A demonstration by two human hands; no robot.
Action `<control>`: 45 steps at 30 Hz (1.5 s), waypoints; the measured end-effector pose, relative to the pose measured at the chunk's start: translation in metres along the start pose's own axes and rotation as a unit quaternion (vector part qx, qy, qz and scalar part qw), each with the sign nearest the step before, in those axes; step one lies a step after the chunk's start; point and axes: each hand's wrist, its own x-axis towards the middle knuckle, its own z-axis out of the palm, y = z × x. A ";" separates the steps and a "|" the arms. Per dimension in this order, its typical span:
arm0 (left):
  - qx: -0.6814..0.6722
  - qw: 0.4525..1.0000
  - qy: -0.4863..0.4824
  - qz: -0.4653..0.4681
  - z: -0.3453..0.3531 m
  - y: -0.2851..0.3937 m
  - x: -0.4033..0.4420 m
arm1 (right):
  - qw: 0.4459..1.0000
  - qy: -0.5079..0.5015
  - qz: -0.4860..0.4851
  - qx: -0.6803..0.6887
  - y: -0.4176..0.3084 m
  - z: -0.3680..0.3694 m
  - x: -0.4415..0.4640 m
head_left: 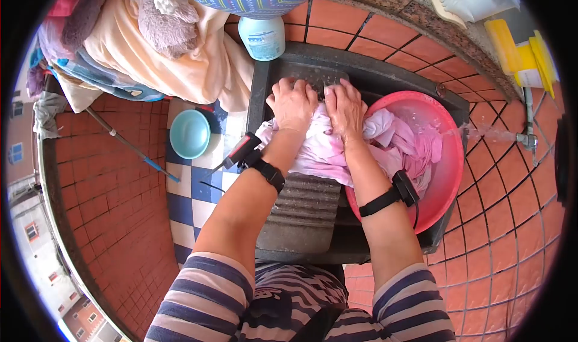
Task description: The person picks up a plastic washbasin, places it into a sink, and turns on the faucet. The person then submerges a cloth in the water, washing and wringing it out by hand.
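Observation:
A wet pink-and-white cloth (325, 152), perhaps a garment, lies bunched across the dark ridged washboard (304, 212) of the sink. Its right part hangs into a red plastic basin (450, 173). At the cloth's far edge, my left hand (293, 104) presses down with bent fingers closed on the fabric. Close beside it, my right hand (345, 108) grips the same cloth, fingers curled over it. Both fingertips are partly hidden by the cloth and the hands themselves. Water runs from a tap (527, 141) at the right into the basin.
Behind the sink's left corner stands a pale blue bottle (262, 39). A teal basin (189, 134) sits lower left on checkered tiles (208, 185). Piled fabrics (162, 59) fill the upper left. A brush (448, 2) and yellow items (530, 62) rest on the right ledge.

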 end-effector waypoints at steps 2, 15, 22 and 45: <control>0.063 0.989 -0.130 -0.001 -0.042 0.012 -0.028 | 0.980 -0.184 0.068 0.021 -0.012 -0.032 -0.043; -0.031 0.999 0.000 -0.037 -0.012 0.017 0.014 | 0.999 0.035 0.006 -0.007 0.014 0.010 -0.003; -0.096 0.978 -0.125 0.136 -0.159 0.018 -0.185 | 0.994 -0.067 -0.020 0.084 -0.060 -0.134 -0.185; 0.006 1.000 -0.018 -0.005 -0.019 0.020 -0.006 | 0.999 -0.031 -0.009 0.033 0.011 -0.008 -0.030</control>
